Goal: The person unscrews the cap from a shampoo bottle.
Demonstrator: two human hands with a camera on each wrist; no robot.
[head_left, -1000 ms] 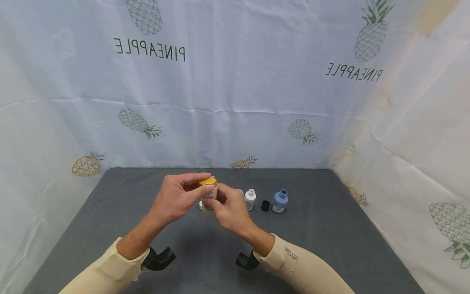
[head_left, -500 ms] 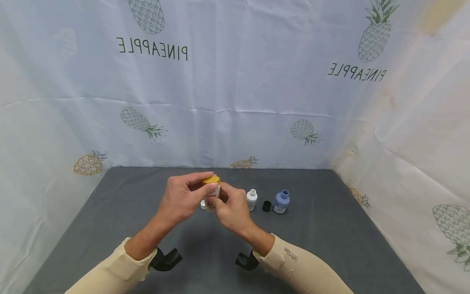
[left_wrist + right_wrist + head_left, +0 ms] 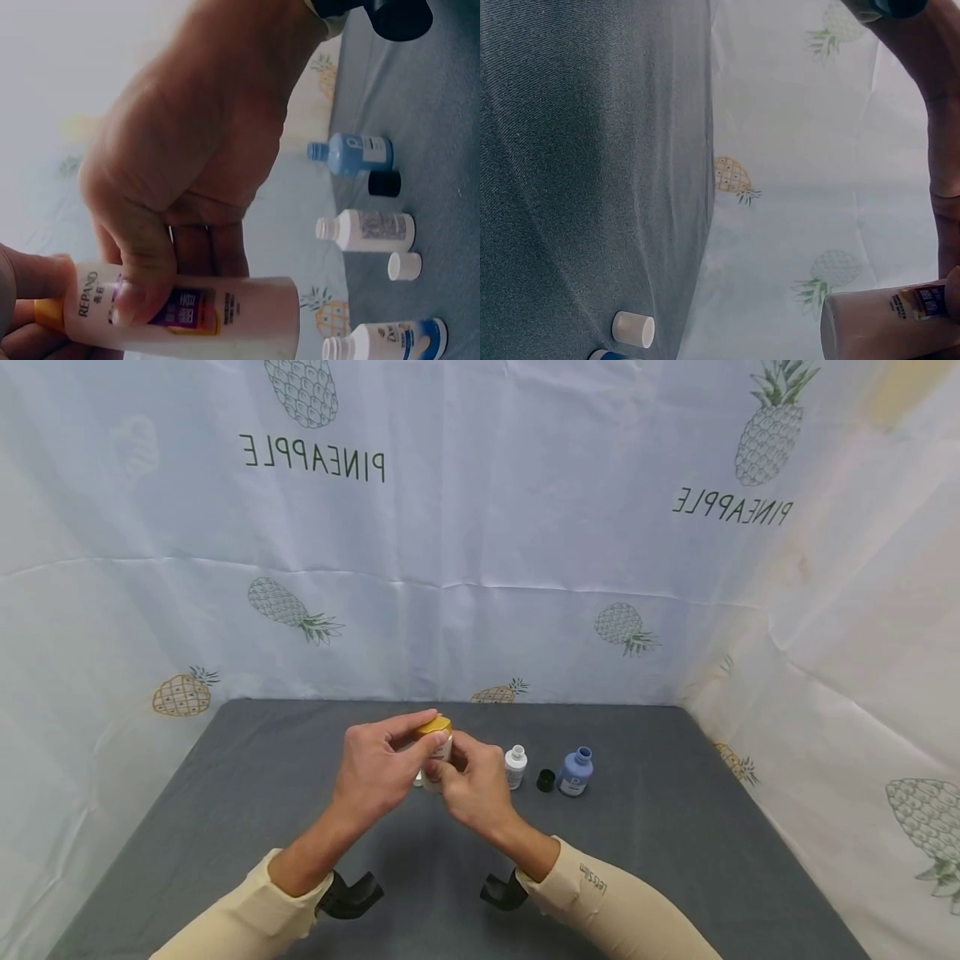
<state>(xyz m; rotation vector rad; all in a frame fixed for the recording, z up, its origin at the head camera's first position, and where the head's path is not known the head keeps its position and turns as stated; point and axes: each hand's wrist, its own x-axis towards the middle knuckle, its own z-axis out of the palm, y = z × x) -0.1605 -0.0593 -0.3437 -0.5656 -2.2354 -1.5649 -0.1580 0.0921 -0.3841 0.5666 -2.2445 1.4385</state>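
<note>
A white bottle labelled REPAND (image 3: 255, 307) with a yellow cap (image 3: 436, 724) is held upright above the table in front of the person. My left hand (image 3: 377, 766) pinches the yellow cap between thumb and fingers. Lower down, my right hand (image 3: 477, 781) grips the bottle's body, its thumb pressed over the purple label. In the left wrist view, the left fingers (image 3: 34, 277) show at the frame's edge around the cap. The right wrist view catches only the bottle's lower end (image 3: 877, 326).
On the grey table (image 3: 622, 868) stand an uncapped blue bottle (image 3: 576, 772), a black cap (image 3: 546, 780) and an uncapped white bottle (image 3: 515, 767). Beside them are a white cap (image 3: 405, 266), an uncapped Dove bottle (image 3: 386, 341) and another white cap (image 3: 634, 330). A pineapple-print curtain (image 3: 480, 543) hangs behind.
Both hands keep hold of the bottle and cap. The left hand and forearm have shifted right, and the bottle with them slightly; the right hand has barely moved. The view has shifted a little.
</note>
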